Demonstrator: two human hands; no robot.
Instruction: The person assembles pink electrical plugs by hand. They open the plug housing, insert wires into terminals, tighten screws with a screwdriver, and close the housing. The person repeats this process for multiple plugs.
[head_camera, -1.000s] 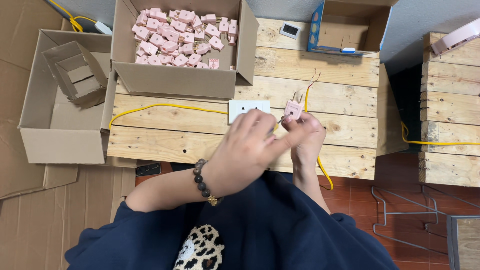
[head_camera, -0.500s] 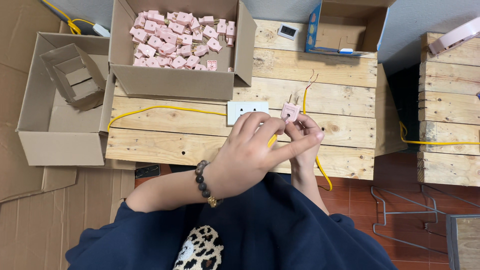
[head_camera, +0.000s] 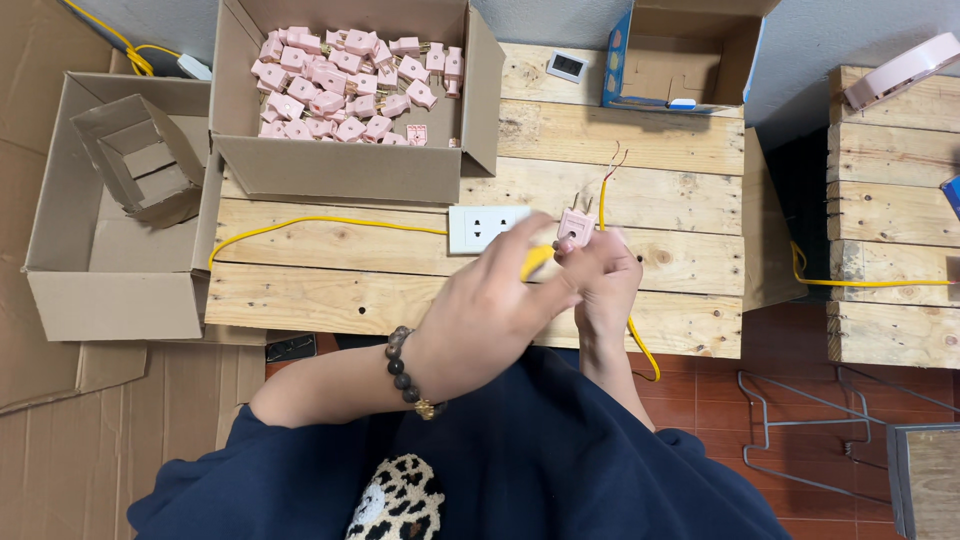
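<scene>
I see my right hand (head_camera: 600, 285) pinching the pink plug (head_camera: 575, 228) while my left hand's (head_camera: 500, 305) fingers curl around a yellow tool (head_camera: 535, 260); a slip could bend its prongs.

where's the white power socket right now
In the head view the white power socket lies on the wooden pallet table, just left of the left hand, in front of the cardboard box of pink plugs.

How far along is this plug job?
Done: hard to tell; no finished pile shows. In hand: both hands, left hand and right hand, hold one pink plug on a yellow wire. Left: a cardboard box holds many loose pink plugs.
</scene>
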